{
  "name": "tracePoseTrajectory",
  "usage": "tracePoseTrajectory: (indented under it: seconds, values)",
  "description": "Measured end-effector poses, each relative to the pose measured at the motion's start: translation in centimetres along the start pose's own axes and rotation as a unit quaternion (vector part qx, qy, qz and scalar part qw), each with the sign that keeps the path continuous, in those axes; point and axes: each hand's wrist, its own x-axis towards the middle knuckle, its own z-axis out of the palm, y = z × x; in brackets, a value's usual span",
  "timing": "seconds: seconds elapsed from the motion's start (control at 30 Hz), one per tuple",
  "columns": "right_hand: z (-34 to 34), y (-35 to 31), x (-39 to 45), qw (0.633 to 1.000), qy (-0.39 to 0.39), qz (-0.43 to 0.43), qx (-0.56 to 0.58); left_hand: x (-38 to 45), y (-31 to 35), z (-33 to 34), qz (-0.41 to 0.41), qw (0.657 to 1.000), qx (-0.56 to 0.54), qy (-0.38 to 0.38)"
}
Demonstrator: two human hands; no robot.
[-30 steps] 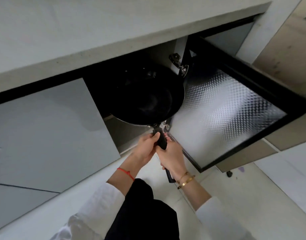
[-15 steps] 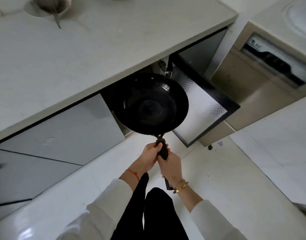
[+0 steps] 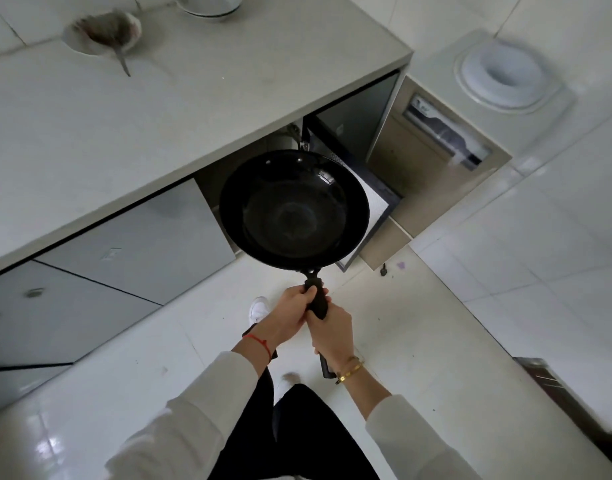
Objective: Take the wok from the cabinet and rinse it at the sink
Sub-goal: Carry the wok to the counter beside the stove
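You hold one black wok [image 3: 294,209] out in front of the open cabinet [image 3: 353,147], above the floor. Both hands grip its single handle [image 3: 317,301]: your left hand [image 3: 292,315] nearer the pan, your right hand [image 3: 334,332] behind it, fingers curled round. Two bowls [image 3: 105,32] sit on the tabletop [image 3: 193,88].

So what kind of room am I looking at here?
Most likely a home kitchen: a pale stone countertop over grey base cabinets, one cabinet door standing open, a black wok held by its handle in both hands, and bowls on the counter.
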Motion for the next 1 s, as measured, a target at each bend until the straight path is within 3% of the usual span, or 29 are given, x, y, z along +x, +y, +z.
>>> tracePoseTrajectory:
  seconds: [0.43, 1.0]
  values:
    - [-3.7, -1.4, -5.6, 0.999, 0.028, -0.03, 0.016, -7.5, 1.0, 3.9, 0.036, 0.999, 0.014, -0.024]
    - [-1.2, -3.3, -9.7, 0.993, 0.046, -0.105, 0.039, -12.9, 1.7, 1.1, 0.098, 0.994, -0.007, -0.04]
